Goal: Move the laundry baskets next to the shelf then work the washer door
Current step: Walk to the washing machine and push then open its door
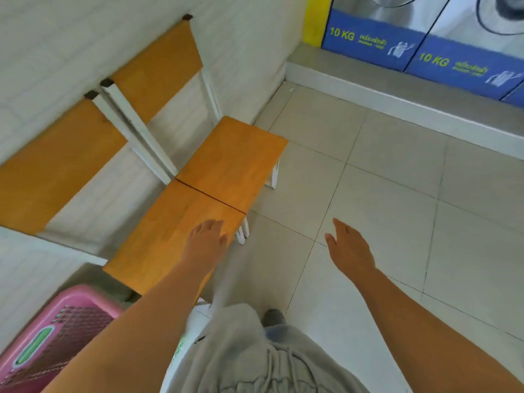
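Both hands, left hand [207,239] and right hand [347,245], are hanging with fingers released, grasping nothing. The pink basket [56,330] is sitting near left beside the shelf [181,219]; reaching the far-right washers [442,29] seems next.

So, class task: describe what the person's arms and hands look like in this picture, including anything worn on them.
Both forearms are bare, with no sleeves in view. The left hand and right hand carry no gloves, and no rings, watch or bracelets can be seen, though the frame is slightly blurred. The only clothing visible is lower down: light grey drawstring trousers and a dark grey shoe.
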A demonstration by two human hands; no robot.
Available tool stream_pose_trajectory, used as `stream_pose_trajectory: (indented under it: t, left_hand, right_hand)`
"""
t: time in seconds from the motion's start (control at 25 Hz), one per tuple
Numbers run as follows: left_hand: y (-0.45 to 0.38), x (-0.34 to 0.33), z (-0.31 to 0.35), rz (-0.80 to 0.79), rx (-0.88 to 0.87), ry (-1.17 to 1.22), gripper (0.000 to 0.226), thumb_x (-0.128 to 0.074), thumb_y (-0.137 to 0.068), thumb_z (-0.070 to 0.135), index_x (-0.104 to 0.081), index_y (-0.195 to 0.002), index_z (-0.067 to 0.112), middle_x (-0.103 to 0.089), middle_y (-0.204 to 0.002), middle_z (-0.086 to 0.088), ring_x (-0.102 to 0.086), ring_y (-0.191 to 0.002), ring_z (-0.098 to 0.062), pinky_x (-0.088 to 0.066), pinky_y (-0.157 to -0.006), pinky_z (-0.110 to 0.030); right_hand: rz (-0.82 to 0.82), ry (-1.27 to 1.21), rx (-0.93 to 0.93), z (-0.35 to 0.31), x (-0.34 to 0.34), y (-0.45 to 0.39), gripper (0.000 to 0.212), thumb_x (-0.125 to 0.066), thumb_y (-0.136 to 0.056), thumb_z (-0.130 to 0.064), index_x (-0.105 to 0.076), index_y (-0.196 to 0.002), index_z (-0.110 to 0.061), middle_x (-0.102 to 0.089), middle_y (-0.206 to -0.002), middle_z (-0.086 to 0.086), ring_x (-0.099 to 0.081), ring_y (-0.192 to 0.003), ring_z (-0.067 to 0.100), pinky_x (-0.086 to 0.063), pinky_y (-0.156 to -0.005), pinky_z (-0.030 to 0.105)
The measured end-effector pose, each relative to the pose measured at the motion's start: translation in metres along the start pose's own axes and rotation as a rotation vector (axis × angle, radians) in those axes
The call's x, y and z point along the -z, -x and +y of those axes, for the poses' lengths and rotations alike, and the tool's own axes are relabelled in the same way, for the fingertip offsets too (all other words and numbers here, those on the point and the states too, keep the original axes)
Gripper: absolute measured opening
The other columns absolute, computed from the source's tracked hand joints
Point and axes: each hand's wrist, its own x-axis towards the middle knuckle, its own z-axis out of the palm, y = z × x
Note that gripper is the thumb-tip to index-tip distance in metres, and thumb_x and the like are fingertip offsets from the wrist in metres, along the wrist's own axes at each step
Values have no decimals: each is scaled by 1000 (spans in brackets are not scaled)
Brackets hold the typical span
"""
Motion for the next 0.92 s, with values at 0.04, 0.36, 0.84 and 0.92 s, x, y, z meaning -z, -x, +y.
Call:
stream_pose_trajectory:
  t: [0.04, 0.36, 0.84, 0.92]
  left_hand:
    - [-17, 4, 16, -1, -25, -9, 49, -37, -101, 31, -35, -147, 14, -38, -151, -7, -37, -138, -28, -32, -113, -39]
    - [-179, 46, 127, 27, -188, 8, 50, -37, -101, 29, -33, -147, 9, -42, -148, -13, -40, -135, -31, -35, -109, -40]
    - [-463, 147, 263, -20, -290, 21, 43, -37, -101, 29, -45, -140, 12, -46, -142, -13, -46, -128, -31, -43, -103, -43]
    - [-507, 158, 293, -19, -274, 18, 41, -38, -101, 27, -47, -138, 12, -47, -140, -14, -47, -125, -32, -44, -100, -42]
  right_hand:
    - [15, -13, -22, 10, 8, -8, 54, -33, -102, -35, -25, -149, -10, -39, -150, 10, -35, -138, 26, -32, -110, 37]
    - [90, -84, -119, 50, 68, -140, 52, -32, -102, -34, -27, -148, -11, -39, -150, 10, -35, -139, 26, -33, -109, 37]
    - [134, -177, -231, 84, 203, -401, 49, -34, -101, -36, -36, -145, -15, -43, -148, 7, -38, -137, 26, -34, -108, 41]
    - [144, -190, -255, 102, 228, -446, 48, -33, -101, -36, -36, -145, -16, -44, -147, 7, -39, -136, 26, -35, -108, 41]
